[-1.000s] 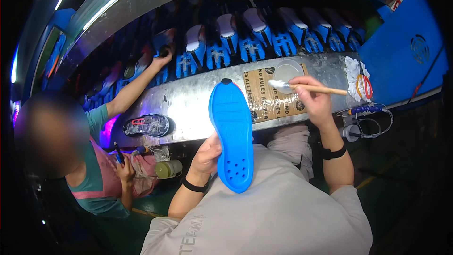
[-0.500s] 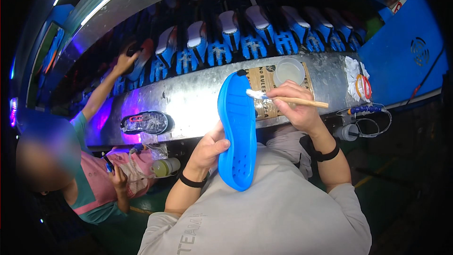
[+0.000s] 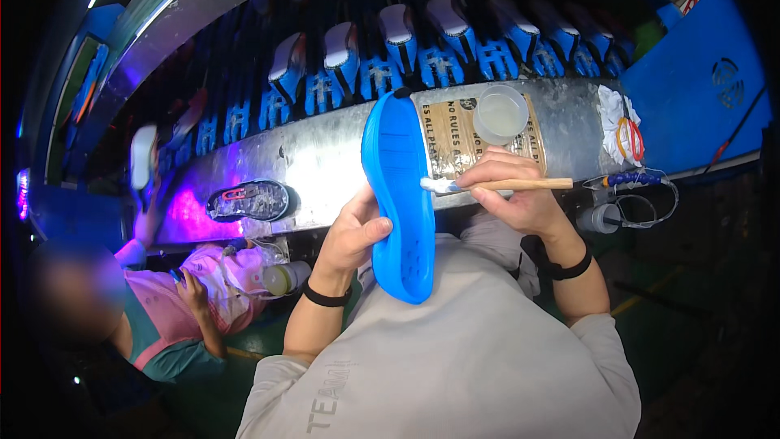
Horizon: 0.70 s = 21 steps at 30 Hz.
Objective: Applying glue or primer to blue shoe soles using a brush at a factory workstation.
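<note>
A bright blue shoe sole stands roughly lengthwise before me, its hollow inner side facing up. My left hand grips its left edge, thumb over the rim. Between the fingers of my right hand is a brush with a wooden handle; its white bristles touch the sole's right edge around mid-length. A small dark patch shows at the sole's far tip. Beyond my right hand a clear plastic cup with pale liquid rests on brown printed tape across the metal bench.
On the metal bench lies a dark shoe sole. Behind it, several shoes hang on blue holders in a rack. A white cloth with coloured bands is at the right. At left a co-worker in a pink apron stands close.
The brush has slid down the sole's right edge toward me. The sole has shifted slightly up and left. The co-worker's far arm has drawn back from the rack, whose shoes have shifted.
</note>
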Available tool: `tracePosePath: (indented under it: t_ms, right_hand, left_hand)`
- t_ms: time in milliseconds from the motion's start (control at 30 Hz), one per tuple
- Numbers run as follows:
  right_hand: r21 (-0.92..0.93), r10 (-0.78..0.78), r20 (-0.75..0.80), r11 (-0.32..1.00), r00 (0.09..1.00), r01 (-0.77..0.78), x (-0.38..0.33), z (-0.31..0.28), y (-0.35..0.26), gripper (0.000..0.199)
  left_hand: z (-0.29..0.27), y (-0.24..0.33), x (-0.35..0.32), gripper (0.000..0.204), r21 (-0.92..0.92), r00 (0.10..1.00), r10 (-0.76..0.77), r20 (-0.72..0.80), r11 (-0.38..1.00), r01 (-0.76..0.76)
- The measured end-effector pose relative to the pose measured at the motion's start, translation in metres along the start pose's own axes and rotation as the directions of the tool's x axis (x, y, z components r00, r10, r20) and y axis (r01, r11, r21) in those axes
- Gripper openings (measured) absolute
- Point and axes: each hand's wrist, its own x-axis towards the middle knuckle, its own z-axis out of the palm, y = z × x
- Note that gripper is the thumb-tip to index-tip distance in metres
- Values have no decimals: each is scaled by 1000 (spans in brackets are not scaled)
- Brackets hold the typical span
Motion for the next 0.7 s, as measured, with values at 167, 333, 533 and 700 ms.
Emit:
tracePosePath:
  t_ms: [167, 333, 533, 700]
  right_hand:
    - [13, -30, 8, 999, 1000, 30, -6, 1, -6, 12]
    - [19, -50, 20, 999, 999, 50, -10, 3, -12, 12]
    - [38, -54, 37, 998, 998, 52, -12, 5, -16, 12]
    - [139, 4, 51, 990, 999, -11, -13, 5, -19, 14]
  left_hand:
    - [-2, 1, 1, 79, 30, 1000, 28, -5, 999, -28]
    - [-2, 3, 3, 78, 6, 999, 52, -8, 999, -52]
    - [-5, 3, 4, 81, -24, 997, 63, -40, 998, -64]
    - [-12, 2, 6, 78, -74, 996, 72, -49, 994, -76]
